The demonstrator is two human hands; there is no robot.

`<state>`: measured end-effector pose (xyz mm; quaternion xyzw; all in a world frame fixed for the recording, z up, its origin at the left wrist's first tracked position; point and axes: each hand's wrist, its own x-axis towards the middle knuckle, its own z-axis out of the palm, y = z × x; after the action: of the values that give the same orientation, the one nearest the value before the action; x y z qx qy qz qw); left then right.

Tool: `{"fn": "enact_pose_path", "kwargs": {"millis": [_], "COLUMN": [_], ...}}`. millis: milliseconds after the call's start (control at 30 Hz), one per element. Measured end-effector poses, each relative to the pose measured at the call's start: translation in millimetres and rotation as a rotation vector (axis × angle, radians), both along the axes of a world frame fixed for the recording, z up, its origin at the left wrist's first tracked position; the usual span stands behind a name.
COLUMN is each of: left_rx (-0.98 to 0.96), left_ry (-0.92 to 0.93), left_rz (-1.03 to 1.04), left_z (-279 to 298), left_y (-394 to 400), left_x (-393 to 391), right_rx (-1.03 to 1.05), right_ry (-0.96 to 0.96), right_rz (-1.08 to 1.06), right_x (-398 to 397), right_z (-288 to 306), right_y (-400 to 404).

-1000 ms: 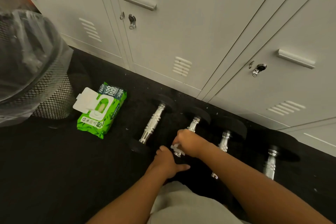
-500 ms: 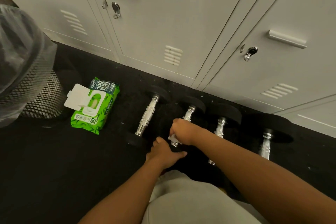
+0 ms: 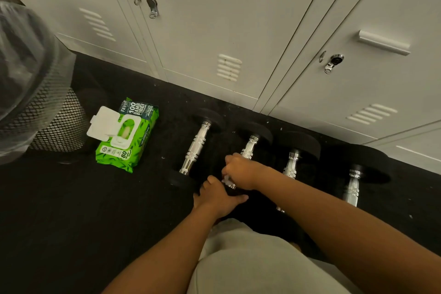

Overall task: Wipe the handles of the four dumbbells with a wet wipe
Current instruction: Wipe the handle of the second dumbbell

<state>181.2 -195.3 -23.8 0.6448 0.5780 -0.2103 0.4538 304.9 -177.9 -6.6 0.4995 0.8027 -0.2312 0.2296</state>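
Several dumbbells with chrome handles and black ends lie side by side on the black floor. My right hand [image 3: 241, 170] grips the near part of the second dumbbell's handle [image 3: 249, 147] with a white wet wipe [image 3: 226, 180] bunched under its fingers. My left hand [image 3: 216, 194] rests flat on that dumbbell's near black end, thumb stretched right. The first dumbbell [image 3: 195, 148] lies to the left, the third dumbbell [image 3: 291, 164] and fourth dumbbell [image 3: 353, 186] to the right, partly hidden by my right forearm.
A green wet wipe pack [image 3: 127, 135] with its white lid open lies left of the dumbbells. A mesh bin [image 3: 47, 112] lined with clear plastic stands at far left. Grey lockers [image 3: 214, 31] run along the back. My knee [image 3: 250, 260] is at the bottom.
My right hand with the wipe has slid slightly along the second handle. My left hand stays on the near end. The view has shifted a little.
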Motion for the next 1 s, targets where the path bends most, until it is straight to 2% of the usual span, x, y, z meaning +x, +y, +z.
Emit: {"fn": "enact_pose_path", "kwargs": {"millis": [100, 233, 400, 533, 667, 833, 1000], "left_rx": [-0.009, -0.008, -0.02, -0.02, -0.019, -0.03, -0.03], "left_ry": [0.001, -0.012, -0.019, -0.033, -0.023, -0.047, -0.044], "left_rz": [0.001, 0.014, 0.015, 0.018, -0.003, 0.03, 0.01], "left_z": [1.4, 2.4, 2.1, 2.8, 3.2, 2.1, 1.9], "left_y": [-0.3, -0.7, 0.1, -0.2, 0.9, 0.1, 1.4], "left_x": [0.4, 0.2, -0.2, -0.5, -0.5, -2.0, -2.4], "right_rx": [0.089, -0.026, 0.133, 0.056, 0.157, 0.018, 0.156], "right_ry": [-0.029, -0.032, -0.038, -0.015, -0.018, -0.016, -0.004], "right_rz": [-0.017, 0.035, -0.176, -0.087, -0.197, -0.068, -0.218], "right_x": [8.8, -2.0, 7.8, -8.0, 9.5, -8.1, 8.8], "right_z": [-0.1, 2.0, -2.0, -6.0, -4.0, -6.7, -4.7], "right_y": [3.0, -4.2, 3.5, -9.8, 2.4, -9.2, 2.8]}}
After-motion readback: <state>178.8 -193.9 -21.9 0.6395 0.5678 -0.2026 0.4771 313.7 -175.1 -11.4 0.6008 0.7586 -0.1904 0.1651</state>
